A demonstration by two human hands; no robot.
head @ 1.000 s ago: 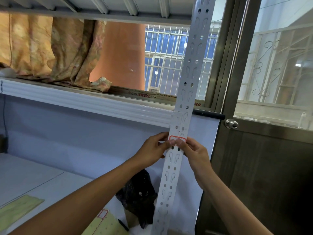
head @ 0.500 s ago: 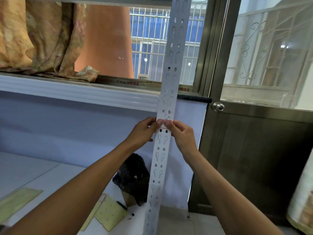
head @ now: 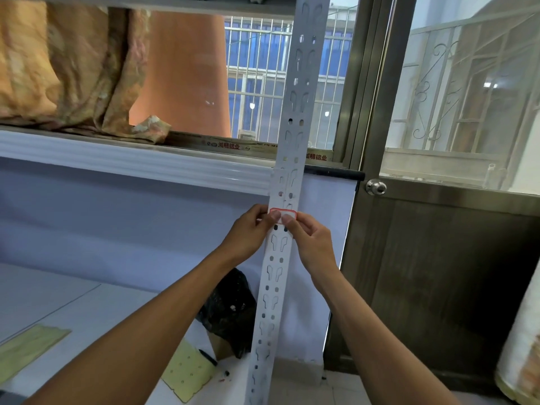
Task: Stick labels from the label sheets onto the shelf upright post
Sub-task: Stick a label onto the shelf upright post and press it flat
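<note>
Pale wall and a white desk [head: 87, 302] fill the left, with two yellow-green sheets [head: 26, 343] lying flat on the desk and a black bag [head: 230, 311] slumped near the foot of the post. Moving right, the left hand [head: 248, 235] has its grip closed on the post's left edge, fingers curled behind the metal and thumb tip pressing the lower left of the label [head: 283, 215]. That label — white with a red border — lies flat across the front of the post [head: 295, 112], just above a pair of round holes. Half a second ago the two thumbs covered it almost wholly. Now they have slid to its lower edge and most of the red outline shows, square to the post, with no lifted corner that I can see. The right hand [head: 312, 244] mirrors the left: its grip is pinched on the post's right edge, thumb on the label's lower right. Beyond it stands the dark door [head: 438, 273], well apart from the work. By my reading, the label has gone from being placed to being rubbed down — this one looks all but stuck. The likely next need is a fresh label from the sheets, which lie well below the hands.
</note>
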